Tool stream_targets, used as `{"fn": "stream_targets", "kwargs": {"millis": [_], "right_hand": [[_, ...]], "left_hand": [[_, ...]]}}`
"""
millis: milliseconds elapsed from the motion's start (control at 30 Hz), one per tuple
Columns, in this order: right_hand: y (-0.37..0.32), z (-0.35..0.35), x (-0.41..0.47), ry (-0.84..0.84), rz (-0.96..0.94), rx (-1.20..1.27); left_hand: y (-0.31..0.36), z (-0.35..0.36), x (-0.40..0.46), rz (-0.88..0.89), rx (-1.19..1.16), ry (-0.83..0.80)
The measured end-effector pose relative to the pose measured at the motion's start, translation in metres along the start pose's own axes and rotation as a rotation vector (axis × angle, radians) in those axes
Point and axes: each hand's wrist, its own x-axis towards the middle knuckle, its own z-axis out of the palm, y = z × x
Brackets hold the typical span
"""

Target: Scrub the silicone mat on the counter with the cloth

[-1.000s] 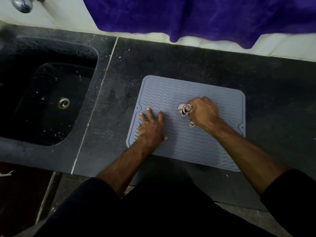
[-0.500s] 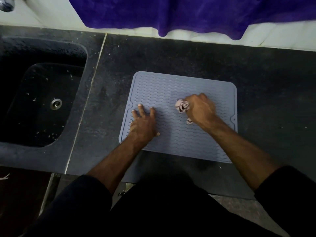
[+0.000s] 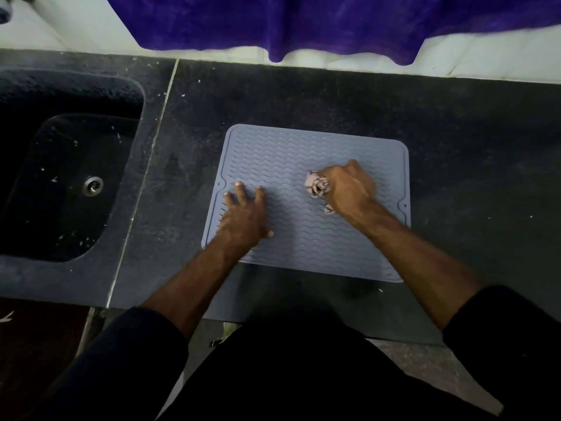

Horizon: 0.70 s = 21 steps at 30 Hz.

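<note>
A grey-blue silicone mat (image 3: 282, 153) with wavy ridges lies flat on the dark counter (image 3: 473, 141). My left hand (image 3: 246, 217) rests on the mat's left part with fingers spread flat, pressing it down. My right hand (image 3: 349, 188) grips a small bunched pinkish cloth (image 3: 315, 185) and holds it against the middle of the mat. Most of the cloth is hidden inside the fist; a small end pokes out below the hand.
A dark sink (image 3: 63, 183) with a metal drain (image 3: 93, 186) is sunk into the counter at the left. A purple towel (image 3: 303, 22) hangs over the white wall at the back. The counter's front edge runs just below the mat.
The camera view has shifted slightly. My right hand with the cloth has slid a little across the middle of the mat. My left hand stays pressed on the mat's left side.
</note>
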Motion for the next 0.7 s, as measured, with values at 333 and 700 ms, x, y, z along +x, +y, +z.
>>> {"fn": "stream_targets", "kwargs": {"millis": [333,700], "right_hand": [[-0.031,-0.007,0.028,0.084,-0.14,0.075],[0.031,-0.014,0.013,0.071,-0.004,0.001]], "left_hand": [[0.001,0.0,0.002,-0.001,-0.009,-0.013],[-0.001,0.001,-0.005,-0.009,0.026,0.028]]}}
